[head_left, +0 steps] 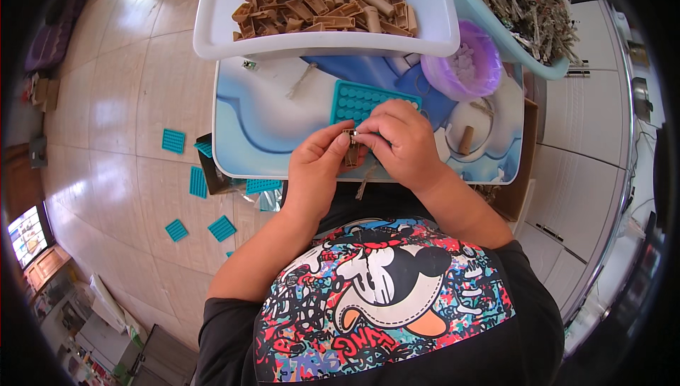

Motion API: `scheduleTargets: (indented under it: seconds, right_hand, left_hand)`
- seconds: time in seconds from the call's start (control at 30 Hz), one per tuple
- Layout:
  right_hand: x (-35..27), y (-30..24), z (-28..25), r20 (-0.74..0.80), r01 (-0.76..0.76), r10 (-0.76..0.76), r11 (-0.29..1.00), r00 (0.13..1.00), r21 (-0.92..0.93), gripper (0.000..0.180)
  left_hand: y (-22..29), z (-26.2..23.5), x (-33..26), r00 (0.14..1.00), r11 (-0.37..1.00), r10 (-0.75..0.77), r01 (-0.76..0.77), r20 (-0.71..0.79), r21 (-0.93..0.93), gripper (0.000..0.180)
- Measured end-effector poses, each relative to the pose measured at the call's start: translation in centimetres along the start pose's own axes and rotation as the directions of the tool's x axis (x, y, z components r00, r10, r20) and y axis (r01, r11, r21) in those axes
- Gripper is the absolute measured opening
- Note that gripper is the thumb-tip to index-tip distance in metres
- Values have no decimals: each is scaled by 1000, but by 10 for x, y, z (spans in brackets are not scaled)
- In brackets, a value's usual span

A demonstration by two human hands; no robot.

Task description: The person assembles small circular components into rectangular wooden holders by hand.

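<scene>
In front of my body, over the table's near edge, my left hand point(315, 163) is closed around a small brown plastic shell point(352, 154) held upright. The fingertips of my right hand point(407, 144) are pinched at the shell's upper end, against a tiny light-coloured part too small to name. A thin bundle of wires point(365, 180) hangs below the shell. Just beyond my hands lies a teal tray point(341, 103) with rows of round recesses, partly covered by my right hand. Another brown shell point(466, 139) lies on the table to the right.
A white bin point(326, 44) heaped with brown shells point(304, 3) stands at the back. Right of it are a purple-lined bowl point(489, 78) of small white pieces and a pale teal basin point(520, 57) of wire bundles. Several teal trays point(222, 228) lie on the floor at left.
</scene>
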State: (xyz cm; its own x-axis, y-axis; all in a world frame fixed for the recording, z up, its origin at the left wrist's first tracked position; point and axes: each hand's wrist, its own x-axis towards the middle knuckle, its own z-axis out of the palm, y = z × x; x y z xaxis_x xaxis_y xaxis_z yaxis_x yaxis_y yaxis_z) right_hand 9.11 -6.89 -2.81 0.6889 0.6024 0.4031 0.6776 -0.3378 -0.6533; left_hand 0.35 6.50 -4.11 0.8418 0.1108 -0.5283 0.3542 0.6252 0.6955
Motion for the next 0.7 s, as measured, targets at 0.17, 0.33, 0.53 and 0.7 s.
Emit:
scheduleTargets:
  seconds: [0.17, 0.33, 0.53, 0.7]
  right_hand:
    - [-4, 0, 5, -2, 87, -87, 996, 996, -30, 13]
    - [-11, -1, 13, -25, 152, -157, 980, 987, -127, 16]
    - [-17, -9, 0, 8, 122, -121, 992, 993, -30, 26]
    - [-40, 0, -52, -32, -15, 10, 987, 999, -160, 33]
  left_hand:
    - [-1, 1, 0, 1000, 1000, -3, 3, -9, -19, 28]
    - [-1, 2, -2, 1000, 1000, 8, -9, -27, -30, 28]
    - [2, -2, 0, 999, 999, -12, 11, -34, -31, 25]
    - [3, -9, -1, 1000, 994, -3, 0, -30, -105, 23]
